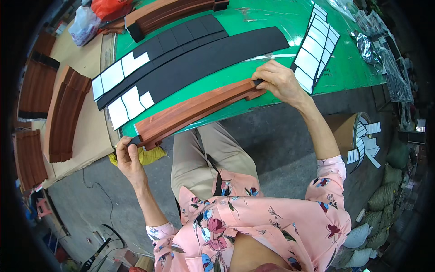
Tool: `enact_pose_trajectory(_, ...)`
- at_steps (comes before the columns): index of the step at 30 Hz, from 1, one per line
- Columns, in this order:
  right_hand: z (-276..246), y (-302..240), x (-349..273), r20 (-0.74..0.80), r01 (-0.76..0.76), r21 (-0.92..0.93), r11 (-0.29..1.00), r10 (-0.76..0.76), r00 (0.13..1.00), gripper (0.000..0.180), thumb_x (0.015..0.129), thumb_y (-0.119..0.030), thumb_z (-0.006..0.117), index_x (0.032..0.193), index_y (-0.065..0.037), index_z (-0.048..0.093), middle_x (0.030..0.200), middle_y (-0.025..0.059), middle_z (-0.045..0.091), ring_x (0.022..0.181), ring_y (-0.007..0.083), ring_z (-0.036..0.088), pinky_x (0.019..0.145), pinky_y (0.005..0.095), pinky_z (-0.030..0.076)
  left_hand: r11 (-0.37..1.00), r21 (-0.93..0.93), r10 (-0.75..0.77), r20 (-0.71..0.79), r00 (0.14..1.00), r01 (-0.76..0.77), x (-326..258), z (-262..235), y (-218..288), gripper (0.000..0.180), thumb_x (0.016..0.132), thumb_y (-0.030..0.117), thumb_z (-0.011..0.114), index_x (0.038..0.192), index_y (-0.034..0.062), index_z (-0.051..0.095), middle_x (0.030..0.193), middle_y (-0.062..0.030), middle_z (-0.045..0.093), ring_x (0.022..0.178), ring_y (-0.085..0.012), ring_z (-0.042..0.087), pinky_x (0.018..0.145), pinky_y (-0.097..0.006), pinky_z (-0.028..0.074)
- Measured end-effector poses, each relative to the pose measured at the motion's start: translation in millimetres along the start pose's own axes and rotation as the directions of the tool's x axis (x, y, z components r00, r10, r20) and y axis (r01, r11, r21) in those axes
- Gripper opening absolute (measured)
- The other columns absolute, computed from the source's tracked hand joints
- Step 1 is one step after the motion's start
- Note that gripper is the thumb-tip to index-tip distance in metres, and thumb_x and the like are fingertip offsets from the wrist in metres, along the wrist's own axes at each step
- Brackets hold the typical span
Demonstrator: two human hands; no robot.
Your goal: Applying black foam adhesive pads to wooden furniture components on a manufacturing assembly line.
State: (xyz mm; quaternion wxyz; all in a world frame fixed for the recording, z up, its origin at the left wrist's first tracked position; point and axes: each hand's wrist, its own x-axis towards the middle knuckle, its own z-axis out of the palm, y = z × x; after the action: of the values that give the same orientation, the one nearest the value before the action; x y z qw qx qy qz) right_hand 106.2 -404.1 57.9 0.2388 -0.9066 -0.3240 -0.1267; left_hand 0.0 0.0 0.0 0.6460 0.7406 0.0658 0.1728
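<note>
A reddish-brown wood-grained moulding strip (195, 108) lies along the near edge of the green table, its left end lower in view than its right. Around its left end, my left hand (129, 158) is closed, thumb and fingers pinching a small black foam piece (134, 141) there. At the other end my right hand (280, 82) pinches a second black foam piece (258, 82) against the moulding. Just beyond lie a long plain black foam sheet (217, 59) and a scored black foam sheet (181, 37), both with white-backed squares at their left ends.
More white-backed strips (312, 50) lie to the right on the green table (258, 16). Another moulding bundle (176, 16) sits at the back. Curved mouldings (68, 115) rest on the tan board at left. A brown drum (346, 129) with white scraps stands on the floor at right.
</note>
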Motion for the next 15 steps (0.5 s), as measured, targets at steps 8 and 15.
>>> enact_pose_trajectory(8,0,10,-7,-0.051,0.043,0.113,0.993,-0.037,0.998,0.024,0.063,-0.007,0.072,0.085,-0.004,0.064,0.084,0.0055,0.062,0.08,0.022,0.058,0.068,0.0322,0.049,1.0,-0.004,0.023,-0.001,1.0,-0.023,-2,5,1,0.017,0.09,0.009,0.055,0.105,0.0024,0.054,0.109,-0.0045,0.051,0.102,-0.0129,0.048,0.09,-0.027,0.039)
enact_pose_trajectory(15,-11,7,2,0.103,-0.042,0.133,0.99,0.029,0.994,0.023,0.066,-0.013,0.071,0.087,-0.006,0.066,0.087,0.004,0.063,0.083,0.022,0.058,0.072,0.0326,0.048,0.999,0.02,0.046,-0.02,0.999,-0.046,-2,6,3,0.019,0.092,0.015,0.054,0.106,0.0024,0.055,0.103,-0.0022,0.055,0.097,-0.0104,0.048,0.087,-0.025,0.038)
